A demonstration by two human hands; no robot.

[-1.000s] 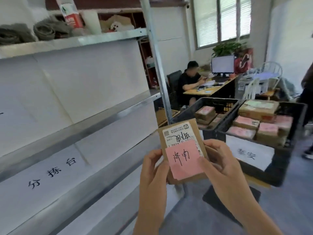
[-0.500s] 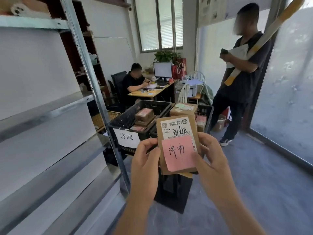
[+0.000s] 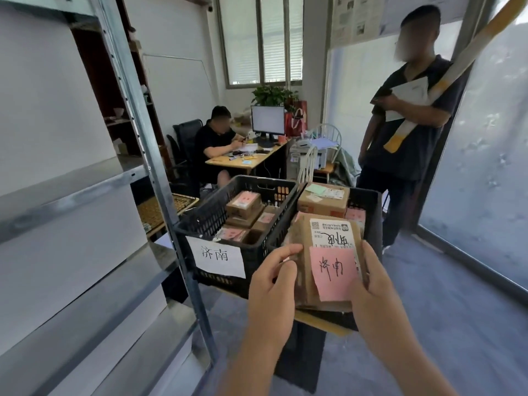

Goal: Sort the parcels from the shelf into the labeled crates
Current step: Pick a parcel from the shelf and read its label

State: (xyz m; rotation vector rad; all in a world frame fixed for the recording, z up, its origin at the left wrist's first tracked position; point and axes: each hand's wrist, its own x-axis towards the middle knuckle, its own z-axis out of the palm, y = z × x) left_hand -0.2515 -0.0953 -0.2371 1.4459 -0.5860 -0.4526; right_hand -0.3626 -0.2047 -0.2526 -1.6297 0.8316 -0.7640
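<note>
A brown cardboard parcel (image 3: 325,261) is held upright between both hands, just in front of the near rim of the black crate (image 3: 217,221) that bears a white paper label (image 3: 216,256) reading 济南. The left hand (image 3: 271,292) is closed on the parcel's left edge with the thumb laid toward its face, and the right hand (image 3: 377,298) is wrapped around its right edge; the fingers behind the parcel are hidden. A pink note (image 3: 333,274) handwritten 济南 is stuck on the parcel's lower face, below a white shipping label (image 3: 333,232) whose fine print is too small to be read. Inside the labeled crate several smaller parcels (image 3: 244,204) with pink notes are piled; their writing cannot be made out. To the right of that crate a second black crate (image 3: 368,212) is largely covered by the held parcel, so its label cannot be seen; a larger carton (image 3: 324,200) is stacked in it. To the left of the labeled crate a metal shelf (image 3: 85,212) is cut off by the frame edge. Beyond the crate a seated person (image 3: 217,144) is at a table (image 3: 251,160), and a standing person (image 3: 411,130) is to the right of it.
</note>
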